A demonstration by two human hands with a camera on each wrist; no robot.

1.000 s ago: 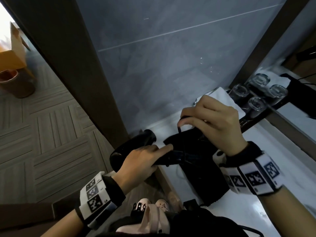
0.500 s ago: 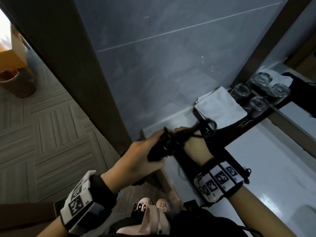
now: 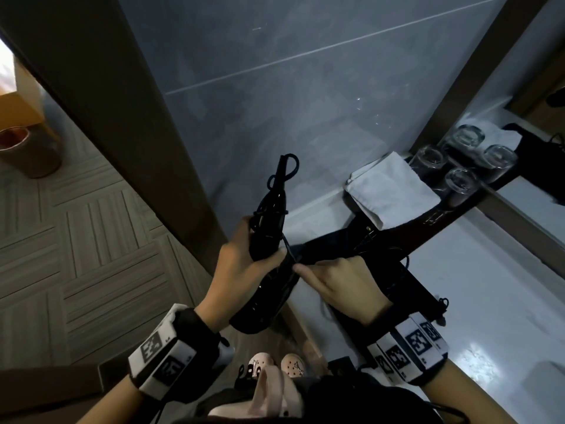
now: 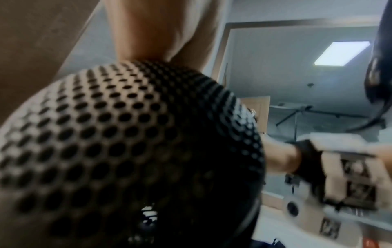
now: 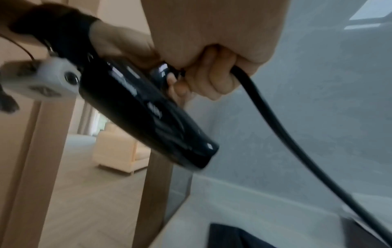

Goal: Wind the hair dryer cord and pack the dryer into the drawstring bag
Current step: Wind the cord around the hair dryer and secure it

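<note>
My left hand (image 3: 244,261) grips the black hair dryer (image 3: 263,301) round its middle, above the counter's left edge. The folded handle points up toward the wall, with cord (image 3: 284,172) wound round it and a loop at the top. My right hand (image 3: 308,270) pinches a strand of cord right beside the left fingers. In the right wrist view the fingers (image 5: 212,78) curl round the cord (image 5: 297,151), which trails down to the right. The dryer's perforated rear grille (image 4: 127,142) fills the left wrist view. The black drawstring bag (image 3: 385,264) lies flat on the counter behind my right hand.
A folded white towel (image 3: 394,191) and upturned glasses (image 3: 461,182) sit on a dark tray by the mirror. The white counter (image 3: 489,301) stretches right. The grey tiled wall (image 3: 305,102) is close ahead, a brown door frame (image 3: 122,117) to the left, a bin (image 3: 27,151) on the floor.
The dryer has swung from lying level to pointing up at the wall. My right hand came down from above it and now pinches the cord beside my left hand.
</note>
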